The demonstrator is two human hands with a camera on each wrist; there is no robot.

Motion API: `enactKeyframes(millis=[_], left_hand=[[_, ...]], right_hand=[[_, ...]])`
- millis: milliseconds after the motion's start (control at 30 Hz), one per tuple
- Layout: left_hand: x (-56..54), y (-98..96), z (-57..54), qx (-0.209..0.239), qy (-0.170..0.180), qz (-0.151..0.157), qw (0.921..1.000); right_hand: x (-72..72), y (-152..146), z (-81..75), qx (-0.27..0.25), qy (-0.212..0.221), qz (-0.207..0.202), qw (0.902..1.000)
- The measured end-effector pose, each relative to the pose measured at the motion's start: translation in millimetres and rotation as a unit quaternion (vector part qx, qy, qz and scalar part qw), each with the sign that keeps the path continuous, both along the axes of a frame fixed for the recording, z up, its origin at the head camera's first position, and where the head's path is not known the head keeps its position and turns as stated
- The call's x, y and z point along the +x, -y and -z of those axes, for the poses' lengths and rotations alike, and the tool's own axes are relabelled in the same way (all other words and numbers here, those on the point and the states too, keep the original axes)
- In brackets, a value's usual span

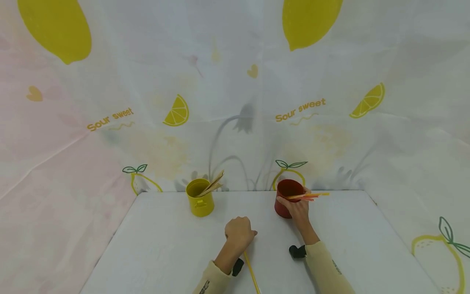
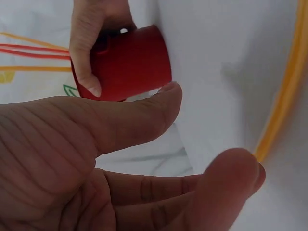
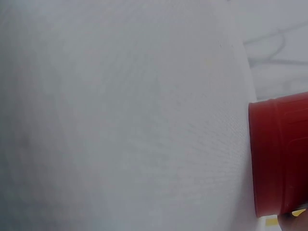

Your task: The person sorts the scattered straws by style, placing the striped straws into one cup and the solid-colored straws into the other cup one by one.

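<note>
My right hand (image 1: 299,208) grips the red cup (image 1: 282,209) by its side, near the back edge of the white table. Orange and red straws (image 1: 308,196) stick out over the cup's rim to the right. Over the middle of the table is my left hand (image 1: 239,232), its thumb and fingers apart in the left wrist view. A yellow-orange straw (image 1: 251,271) lies on the table below it, one end right at a fingertip (image 2: 231,178). In the right wrist view, only the lower part of the red cup (image 3: 274,154) shows, with a bit of finger beneath.
A yellow cup (image 1: 201,207) with a small side handle stands at the back left, pale flat sticks (image 1: 212,185) leaning out of it. Behind the white table (image 1: 154,245) hangs a cloth backdrop (image 1: 227,81) printed with lemons. Black wrist cameras sit at both wrists.
</note>
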State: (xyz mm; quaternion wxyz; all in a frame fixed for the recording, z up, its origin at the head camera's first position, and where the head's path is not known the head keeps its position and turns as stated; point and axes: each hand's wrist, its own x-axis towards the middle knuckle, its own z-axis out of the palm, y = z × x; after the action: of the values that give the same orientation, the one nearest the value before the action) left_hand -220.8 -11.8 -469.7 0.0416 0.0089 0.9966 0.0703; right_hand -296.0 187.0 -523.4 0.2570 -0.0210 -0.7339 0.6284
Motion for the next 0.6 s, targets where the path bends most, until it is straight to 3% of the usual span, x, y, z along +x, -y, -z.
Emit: enactKeyframes(millis=[200,433,600], left_hand=[[1.8,1.9,9.4,-0.029,0.029,-0.022,0.9989],[-2.8,5.8,18.3,-0.031,0.047,-0.02,0.9982],[-6.2,8.6,20.2,-0.018,0.047,0.002,0.9988]], right_hand=[[13.8,7.3,-19.3,0.015,-0.006,-0.005,0.9999],[-6.3,-2.5,8.6,-0.002,0.002,-0.002,1.0],[-9.7,-5.1,14.5,-0.006,-0.008,-0.004,0.9999]])
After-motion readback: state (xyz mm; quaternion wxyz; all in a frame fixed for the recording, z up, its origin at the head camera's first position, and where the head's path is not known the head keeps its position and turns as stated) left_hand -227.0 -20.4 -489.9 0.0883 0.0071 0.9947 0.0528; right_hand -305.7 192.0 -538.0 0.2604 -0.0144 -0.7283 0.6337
